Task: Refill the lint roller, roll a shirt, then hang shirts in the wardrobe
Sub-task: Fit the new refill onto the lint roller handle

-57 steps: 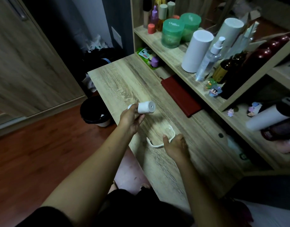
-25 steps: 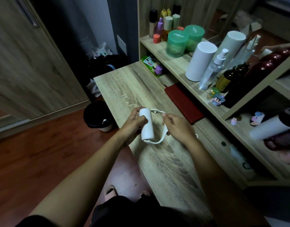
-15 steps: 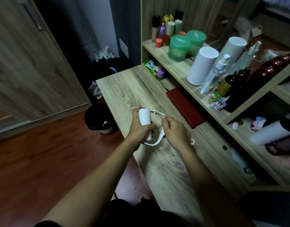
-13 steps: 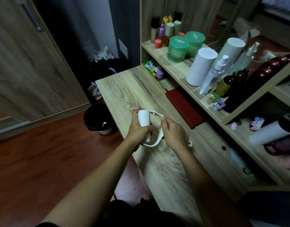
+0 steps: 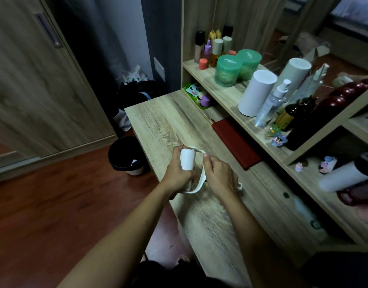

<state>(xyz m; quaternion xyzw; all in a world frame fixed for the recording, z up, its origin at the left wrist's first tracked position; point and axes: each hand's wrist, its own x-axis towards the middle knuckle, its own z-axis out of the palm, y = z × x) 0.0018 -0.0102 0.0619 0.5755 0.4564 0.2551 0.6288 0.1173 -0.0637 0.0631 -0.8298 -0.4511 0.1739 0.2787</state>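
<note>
Left grip (image 5: 177, 176) clasps roller (image 5: 187, 161) over desk (image 5: 168, 125)

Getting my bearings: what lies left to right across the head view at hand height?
Black waste bin, left hand gripping the refill roll, right hand pinching the lint roller frame, white tube lying far right.

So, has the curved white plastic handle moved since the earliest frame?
Yes: the handle, earlier flat on the wooden desk, is now raised in the right hand, against the white cylindrical roll.
</note>
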